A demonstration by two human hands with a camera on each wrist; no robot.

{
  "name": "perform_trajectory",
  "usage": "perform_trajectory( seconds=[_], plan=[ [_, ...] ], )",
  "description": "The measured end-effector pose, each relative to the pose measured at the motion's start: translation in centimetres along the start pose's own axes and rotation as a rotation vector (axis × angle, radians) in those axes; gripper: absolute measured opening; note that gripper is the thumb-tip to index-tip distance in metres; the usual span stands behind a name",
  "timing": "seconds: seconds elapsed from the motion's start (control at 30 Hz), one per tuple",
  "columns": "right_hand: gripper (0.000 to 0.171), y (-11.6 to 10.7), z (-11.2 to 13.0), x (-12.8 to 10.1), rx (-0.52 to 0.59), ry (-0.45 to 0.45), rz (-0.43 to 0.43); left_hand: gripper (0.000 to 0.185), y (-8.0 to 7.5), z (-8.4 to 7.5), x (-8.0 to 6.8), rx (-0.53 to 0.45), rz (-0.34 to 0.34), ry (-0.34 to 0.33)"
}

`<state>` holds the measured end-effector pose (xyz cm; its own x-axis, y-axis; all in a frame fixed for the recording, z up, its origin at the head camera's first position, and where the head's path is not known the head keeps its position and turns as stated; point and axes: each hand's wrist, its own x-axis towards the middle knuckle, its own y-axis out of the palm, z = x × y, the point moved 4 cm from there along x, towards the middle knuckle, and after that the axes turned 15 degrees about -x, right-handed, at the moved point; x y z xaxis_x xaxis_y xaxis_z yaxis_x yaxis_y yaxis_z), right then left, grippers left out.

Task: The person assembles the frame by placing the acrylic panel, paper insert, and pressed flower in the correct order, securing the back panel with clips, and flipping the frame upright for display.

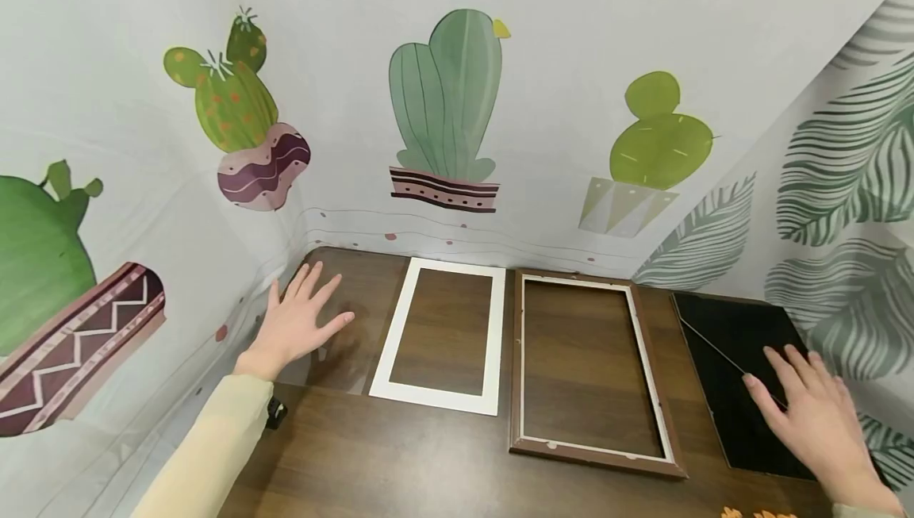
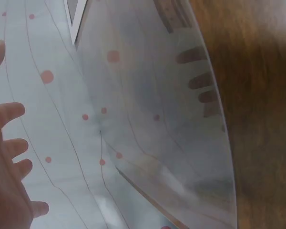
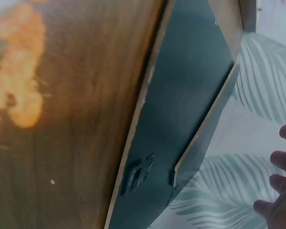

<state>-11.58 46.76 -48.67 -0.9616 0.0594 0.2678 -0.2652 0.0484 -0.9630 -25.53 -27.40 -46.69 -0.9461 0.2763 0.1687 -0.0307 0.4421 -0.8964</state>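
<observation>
We see a white mat border (image 1: 443, 337) lying flat on the brown wooden table (image 1: 400, 462), just beside a brown picture frame (image 1: 589, 371). Behind them hangs a cactus-printed cloth (image 1: 443, 105), with a leaf-printed cloth (image 1: 842, 185) alongside.

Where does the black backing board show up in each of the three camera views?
Head: the black backing board lies at the right end of the table, right of the brown frame, under the right hand.
Left wrist: not in it.
Right wrist: it fills the middle, running top right to bottom.
Shared landmark: the dark wooden table.
</observation>
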Motion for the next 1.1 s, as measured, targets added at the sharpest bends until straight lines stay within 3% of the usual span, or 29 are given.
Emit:
perform_trajectory(
  seconds=[0.17,0.27,0.73,0.97,1.1],
  plan=[
    [0.048,-0.7,1.8,-0.4,0.059,-0.092,-0.203,0.077,0.0,-0.6,-0.5,-0.039,-0.061,0.052],
    [0.04,-1.1,2.9,-0.7,0.084,-0.107,-0.242,0.075,-0.1,-0.9,-1.0,-0.072,-0.09,0.07],
    [0.039,-1.2,7.3,-2.3,0.125,-0.119,-0.049,0.076,0.6,-0.2,-3.7,-0.165,-0.136,0.006],
    [0.038,-0.8,9.0,-2.9,0.116,-0.175,-0.097,0.073,0.9,0.8,-5.1,-0.157,-0.123,-0.023],
    [0.036,-0.4,9.8,-3.2,0.134,-0.16,-0.048,0.073,1.1,1.6,-5.7,-0.172,-0.111,-0.047]
  ],
)
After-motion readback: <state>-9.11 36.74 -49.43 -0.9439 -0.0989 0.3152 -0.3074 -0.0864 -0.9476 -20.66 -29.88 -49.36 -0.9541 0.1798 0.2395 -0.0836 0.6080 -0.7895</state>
